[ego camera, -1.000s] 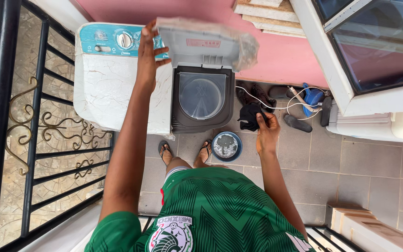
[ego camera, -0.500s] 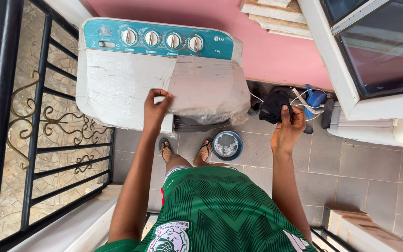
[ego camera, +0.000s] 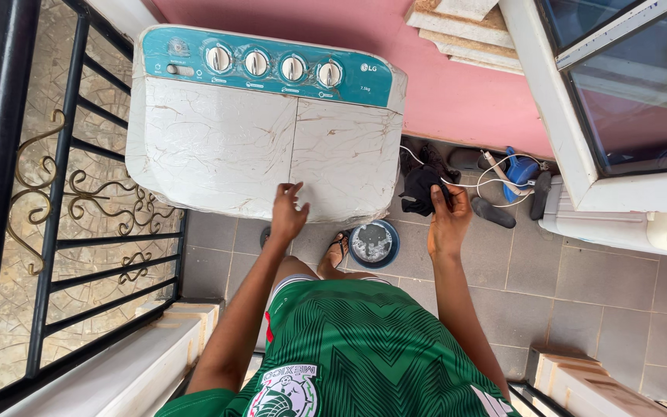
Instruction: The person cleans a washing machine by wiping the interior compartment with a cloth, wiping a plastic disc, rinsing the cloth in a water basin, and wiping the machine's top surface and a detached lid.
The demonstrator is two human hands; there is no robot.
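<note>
Left hand (ego camera: 288, 212) lies flat w/ fingers spread on the front edge of the lid (ego camera: 347, 166), the right-side lid of the white twin-tub washer (ego camera: 218, 147); palm down, gripping nothing, just touching the plastic-wrapped top. Right hand (ego camera: 448, 220) is closed round a bunched black cloth (ego camera: 420, 189), held out to the right of the washer, above the tiled floor (ego camera: 580, 286) near the shoes (ego camera: 496, 208) and white cable (ego camera: 468, 181) by the pink wall (ego camera: 457, 93). I judge the cloth as soft, light, floppy: it hangs in folds off the fingers, so a full-fist pinch at the middle of the bundle is the safe hold; loose ends could trail. Can't tell if it's wet. The lid looks thin, stiff and light, but its film cover is wrinkled and prob slippery, so I'd take it at the front lip, fingers under the edge, not on the flat. A round blue bowl (ego camera: 374, 243) sits on the floor just beside my feet, below the cloth hand.
</note>
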